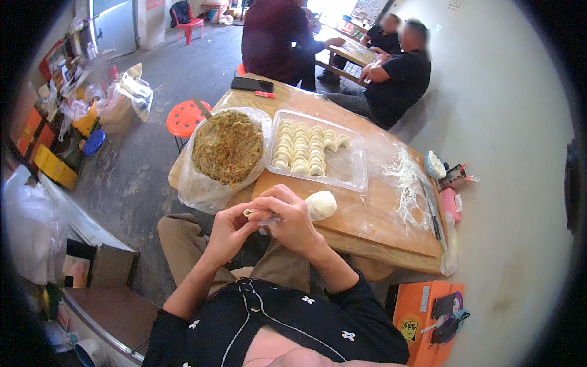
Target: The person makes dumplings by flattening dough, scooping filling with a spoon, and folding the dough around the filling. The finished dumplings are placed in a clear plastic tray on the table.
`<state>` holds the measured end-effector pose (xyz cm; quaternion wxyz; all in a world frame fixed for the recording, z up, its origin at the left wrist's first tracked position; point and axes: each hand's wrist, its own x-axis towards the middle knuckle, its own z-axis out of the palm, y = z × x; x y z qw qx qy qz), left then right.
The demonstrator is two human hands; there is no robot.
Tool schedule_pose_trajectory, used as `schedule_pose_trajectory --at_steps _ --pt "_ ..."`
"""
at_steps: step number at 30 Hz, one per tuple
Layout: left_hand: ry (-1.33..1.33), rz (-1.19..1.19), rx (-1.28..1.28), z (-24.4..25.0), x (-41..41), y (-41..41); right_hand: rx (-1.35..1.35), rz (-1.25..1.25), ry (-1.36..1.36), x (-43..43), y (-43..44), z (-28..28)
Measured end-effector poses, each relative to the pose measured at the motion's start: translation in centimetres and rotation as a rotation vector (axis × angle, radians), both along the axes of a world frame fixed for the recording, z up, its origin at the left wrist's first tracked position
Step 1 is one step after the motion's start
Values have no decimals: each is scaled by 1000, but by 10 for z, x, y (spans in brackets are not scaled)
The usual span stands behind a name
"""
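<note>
Both hands meet in front of my body, near the table's front edge. A folded dumpling [249, 212] is pinched between the fingertips of my left hand [231, 229] and my right hand [290, 215]; only its pale edge shows. Something translucent, perhaps a spoon handle, juts from under my right fingers. Just right of that hand lies a stack of dumpling wrappers [322, 205]. Beyond my hands stands a bowl of chopped filling [228, 147], lined with a plastic bag, a flat utensil leaning into it. Beside it, a clear plastic tray [345, 166] holds rows of shaped dumplings.
Loose flour [408, 188] dusts the wooden board's right side, near a long knife [430, 206], a bowl of flour [434, 164] and pink tissues [451, 205]. A phone [252, 85] lies at the far edge. A red stool [187, 118] stands left; several people sit or stand beyond.
</note>
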<state>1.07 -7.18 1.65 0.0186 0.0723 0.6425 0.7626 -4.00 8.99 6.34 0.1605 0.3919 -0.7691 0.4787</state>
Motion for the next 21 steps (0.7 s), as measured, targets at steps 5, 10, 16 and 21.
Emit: schedule_pose_trajectory --at_steps 5,10,16,21 --pt "-46 -14 148 0 -4 2 -19 -6 -2 -5 2 -6" --pt "-51 -50 55 -2 -6 -1 -29 -8 -45 -3 2 -3" --pt "-69 -73 42 3 -3 2 63 7 -121 -3 7 4" --pt "-97 -122 6 -2 -4 1 141 46 -87 -8 15 -6"
